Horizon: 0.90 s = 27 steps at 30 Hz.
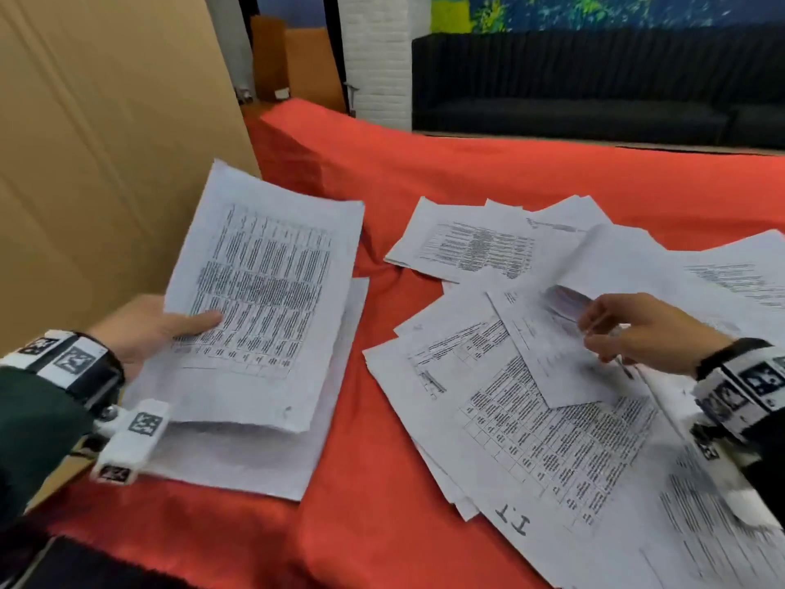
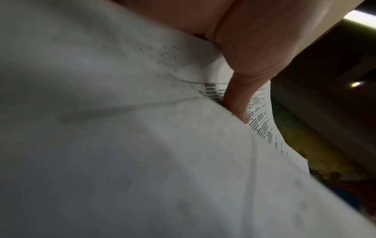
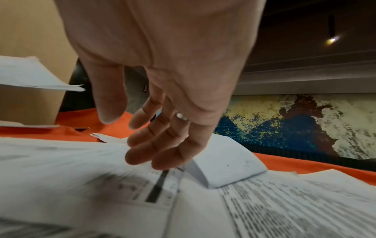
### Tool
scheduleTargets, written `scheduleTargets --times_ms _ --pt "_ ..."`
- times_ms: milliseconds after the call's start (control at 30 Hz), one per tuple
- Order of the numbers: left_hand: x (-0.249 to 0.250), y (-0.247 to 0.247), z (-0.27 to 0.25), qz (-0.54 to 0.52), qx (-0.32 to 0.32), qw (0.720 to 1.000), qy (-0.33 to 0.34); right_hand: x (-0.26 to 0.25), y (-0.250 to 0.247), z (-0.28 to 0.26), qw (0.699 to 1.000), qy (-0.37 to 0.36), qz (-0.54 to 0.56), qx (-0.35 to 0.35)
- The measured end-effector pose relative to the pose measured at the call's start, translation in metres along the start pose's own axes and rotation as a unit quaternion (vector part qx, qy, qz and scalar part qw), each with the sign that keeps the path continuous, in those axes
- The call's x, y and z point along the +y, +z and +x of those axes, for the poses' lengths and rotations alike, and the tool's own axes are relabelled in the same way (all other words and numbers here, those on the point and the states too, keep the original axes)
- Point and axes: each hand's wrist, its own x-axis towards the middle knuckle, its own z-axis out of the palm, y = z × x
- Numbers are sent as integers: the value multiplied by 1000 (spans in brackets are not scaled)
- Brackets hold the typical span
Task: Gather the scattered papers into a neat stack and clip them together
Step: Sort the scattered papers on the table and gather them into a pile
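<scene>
Left hand [image 1: 144, 329] gripping a gathered stack of papers [image 1: 272, 299], thumb [image 2: 240, 103] pressed flat across the printed top sheet, other fingers hidden beneath; stack lifted and tilted above the left part of a red tablecloth [image 1: 424, 172], more sheets [image 1: 238, 457] lying flat under it. Right hand [image 1: 645, 329] hovering low over the scattered papers [image 1: 543, 418] on the right side of the cloth, fingers [image 3: 154, 145] loosely curved and slightly apart, thumb clear of them, nothing clamped; ring [image 3: 182, 116] on one finger. One sheet [image 3: 225, 162] just beyond the fingertips curled upward at its edge. Loose sheets overlapping at odd angles, printed tables and dense text facing up, one marked with handwritten strokes near its lower corner. Tall sheet of cardboard [image 1: 106, 142] standing at far left, dark sofa [image 1: 594, 82] and painted wall beyond the table.
</scene>
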Motion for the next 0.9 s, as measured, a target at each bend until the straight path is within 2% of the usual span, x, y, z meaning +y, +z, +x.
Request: scheduleTargets --times_ms 100,200,333,467,667,767,800,833,900 --pt "-32 -14 -4 43 -17 998 -44 3 -5 16 999 15 -40 27" --pt "-47 -10 -1 99 -37 993 -47 0 1 30 996 24 -81 39" --pt "-49 -4 4 164 -34 985 -35 -1 15 40 995 10 -103 0" --pt "-53 -9 11 199 -43 978 -50 -2 21 39 989 29 -142 -11" --pt "-43 1 8 365 -86 927 -8 -3 25 51 984 39 -175 -5" --pt "-24 7 4 525 15 851 -27 -7 22 58 984 15 -178 9" --pt "-10 14 -1 539 44 841 -31 -7 22 59 981 8 -193 10" --pt "5 25 -8 532 58 845 -12 -6 22 60 978 2 -209 13" --pt "37 53 -22 520 38 851 68 -7 25 60 971 -2 -238 27"
